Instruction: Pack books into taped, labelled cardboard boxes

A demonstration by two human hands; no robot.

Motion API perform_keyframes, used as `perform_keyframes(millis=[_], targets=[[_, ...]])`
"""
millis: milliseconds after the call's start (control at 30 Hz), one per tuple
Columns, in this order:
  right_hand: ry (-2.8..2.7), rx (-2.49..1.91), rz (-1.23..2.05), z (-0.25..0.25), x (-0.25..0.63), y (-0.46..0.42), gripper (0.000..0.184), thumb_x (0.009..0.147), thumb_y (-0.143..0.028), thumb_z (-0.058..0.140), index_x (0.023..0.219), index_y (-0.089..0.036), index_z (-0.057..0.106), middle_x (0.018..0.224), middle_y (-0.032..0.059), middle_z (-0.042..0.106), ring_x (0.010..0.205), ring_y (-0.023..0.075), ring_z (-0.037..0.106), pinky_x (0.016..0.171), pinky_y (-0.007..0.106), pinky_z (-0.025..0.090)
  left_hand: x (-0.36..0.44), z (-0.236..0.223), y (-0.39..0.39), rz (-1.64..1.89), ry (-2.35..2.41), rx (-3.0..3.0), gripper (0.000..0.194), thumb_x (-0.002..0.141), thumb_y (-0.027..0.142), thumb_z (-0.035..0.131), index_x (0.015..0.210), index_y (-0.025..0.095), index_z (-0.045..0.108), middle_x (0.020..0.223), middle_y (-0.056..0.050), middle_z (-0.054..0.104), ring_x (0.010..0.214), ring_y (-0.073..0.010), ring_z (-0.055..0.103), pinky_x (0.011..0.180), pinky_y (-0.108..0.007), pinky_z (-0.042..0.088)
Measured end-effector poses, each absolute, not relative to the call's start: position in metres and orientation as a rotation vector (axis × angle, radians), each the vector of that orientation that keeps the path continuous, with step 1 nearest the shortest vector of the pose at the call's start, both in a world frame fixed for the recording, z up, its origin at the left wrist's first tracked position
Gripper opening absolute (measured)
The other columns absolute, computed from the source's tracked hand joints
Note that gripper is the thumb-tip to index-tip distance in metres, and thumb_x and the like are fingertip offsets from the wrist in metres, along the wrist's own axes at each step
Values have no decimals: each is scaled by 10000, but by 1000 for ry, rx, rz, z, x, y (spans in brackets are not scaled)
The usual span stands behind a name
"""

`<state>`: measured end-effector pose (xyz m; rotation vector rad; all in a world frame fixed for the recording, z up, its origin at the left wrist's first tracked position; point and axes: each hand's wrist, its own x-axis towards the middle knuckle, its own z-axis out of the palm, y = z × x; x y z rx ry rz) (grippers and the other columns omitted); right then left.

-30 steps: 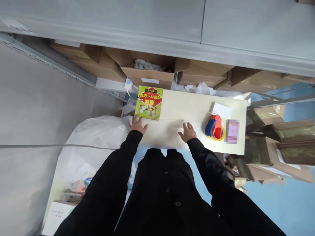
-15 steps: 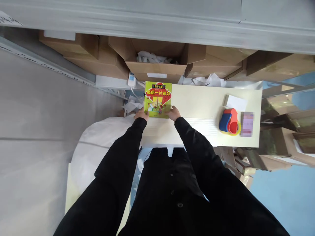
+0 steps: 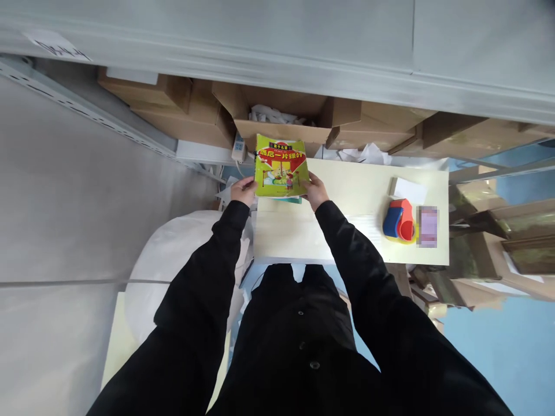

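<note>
A yellow-green picture book with a red banner and Chinese title is held up over the left end of the pale table. My left hand grips its lower left edge, and my right hand grips its lower right edge. The cover bows slightly between them. A green edge shows just beneath the book; whether it is another book I cannot tell.
On the table's right stand a red and blue tape dispenser, a white box and a blurred purple item. Cardboard boxes line the shelf behind. A large white bag bulges at the left.
Both hands have raised the book off the table and tilted it. A green edge now shows under it. The camera view has shifted slightly.
</note>
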<state>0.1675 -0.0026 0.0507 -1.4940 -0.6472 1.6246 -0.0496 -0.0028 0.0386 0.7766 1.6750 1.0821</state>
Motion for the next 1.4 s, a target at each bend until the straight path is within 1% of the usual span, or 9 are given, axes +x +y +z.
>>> perform_keyframes(millis=[267, 400, 467, 600, 733, 1067, 1233, 1333, 1400], targets=[[-847, -1433, 1348, 104, 229, -75, 528, 681, -404, 681, 1168, -276, 520, 1212, 45, 576, 1100, 226, 529, 899, 428, 471, 7, 122, -69, 1175, 1099, 449, 456, 555, 310, 794, 965, 164, 660, 923, -73, 708, 901, -234, 665, 734, -344, 553], [-616, -1280, 1572, 119, 245, -117, 457, 722, -416, 634, 1146, -310, 497, 1125, 10, 620, 985, 204, 595, 779, 388, 521, 39, 149, -86, 1116, 946, 515, 479, 586, 327, 787, 1017, 169, 650, 1004, -84, 699, 930, -227, 659, 746, -329, 549], [-538, -1246, 1541, 123, 254, -130, 419, 736, -432, 613, 1115, -283, 515, 1037, 15, 651, 885, 193, 619, 712, 351, 530, 50, 150, -89, 1088, 981, 569, 506, 565, 334, 797, 1015, 158, 647, 995, -87, 698, 888, -219, 664, 710, -312, 547], [-636, -1410, 1291, 122, 296, -150, 370, 708, -452, 604, 980, -201, 589, 868, 31, 659, 715, 158, 603, 620, 280, 504, 69, 138, -96, 972, 1122, 769, 473, 567, 330, 774, 980, 144, 640, 948, -68, 693, 718, -154, 652, 585, -245, 509], [-905, -1734, 1190, 110, 354, -183, 331, 682, -412, 589, 885, -156, 645, 746, 15, 623, 562, 117, 530, 513, 242, 443, 99, 117, -121, 817, 1224, 1059, 327, 546, 233, 751, 832, 132, 629, 790, -33, 680, 667, -118, 615, 640, -232, 498], [-1163, -2172, 1111, 36, 418, -238, 140, 673, -213, 531, 696, -195, 667, 669, 22, 639, 625, 160, 560, 655, 280, 459, 179, 27, -197, 405, 1613, 1195, 179, 574, 102, 627, 723, 165, 551, 615, 20, 604, 571, -122, 600, 650, -282, 529], [-1217, -2233, 1156, 3, 421, -227, 176, 712, -183, 521, 789, -198, 679, 741, 33, 646, 732, 189, 572, 744, 313, 455, 189, 0, -206, 238, 1756, 1261, 181, 654, 122, 600, 831, 153, 580, 741, -38, 635, 702, -175, 638, 756, -349, 529], [-1266, -2231, 1166, -6, 424, -228, 250, 735, -189, 528, 937, -175, 674, 892, 74, 641, 855, 219, 574, 843, 343, 436, 197, 1, -211, 165, 1826, 1358, 317, 682, 136, 600, 999, 132, 594, 999, -123, 626, 994, -268, 606, 915, -414, 461], [-1288, -2250, 1106, -6, 428, -235, 362, 734, -218, 554, 1084, -157, 628, 1091, 129, 584, 1016, 262, 535, 934, 379, 396, 202, 8, -216, 144, 1853, 1426, 497, 676, 185, 644, 1161, 134, 549, 1237, -172, 518, 1207, -341, 464, 1008, -465, 377]])
